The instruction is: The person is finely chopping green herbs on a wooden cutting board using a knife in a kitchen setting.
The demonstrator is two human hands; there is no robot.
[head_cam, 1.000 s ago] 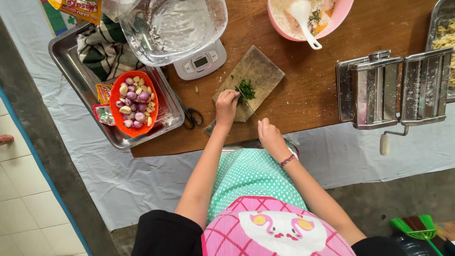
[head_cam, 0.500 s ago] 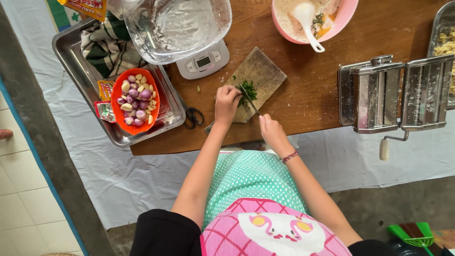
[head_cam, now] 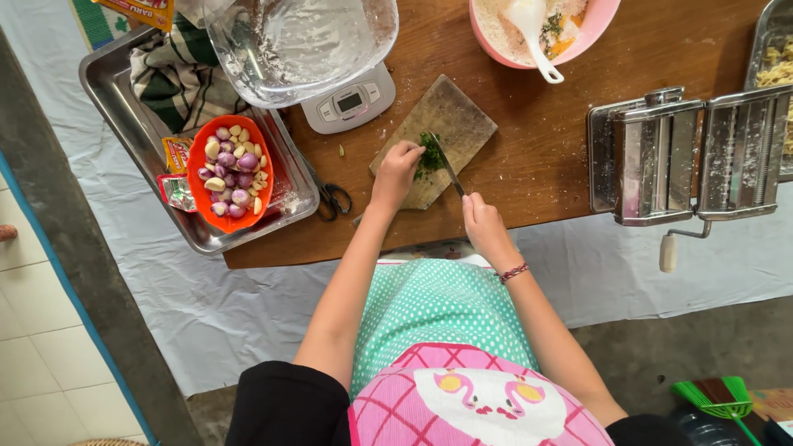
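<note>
1. I see my right hand [head_cam: 483,221] gripping the knife [head_cam: 448,168], fingers wrapped on its handle.
2. My left hand [head_cam: 396,169] pins the green herbs [head_cam: 428,155] on the cutting board [head_cam: 438,132], fingers curled.
3. The blade sits just beside those fingers; a slip could nick them.

Both arms reaching forward, left hand [head_cam: 396,168] pressed down, right hand [head_cam: 481,220] in closed grip (bracelet on wrist)
</note>
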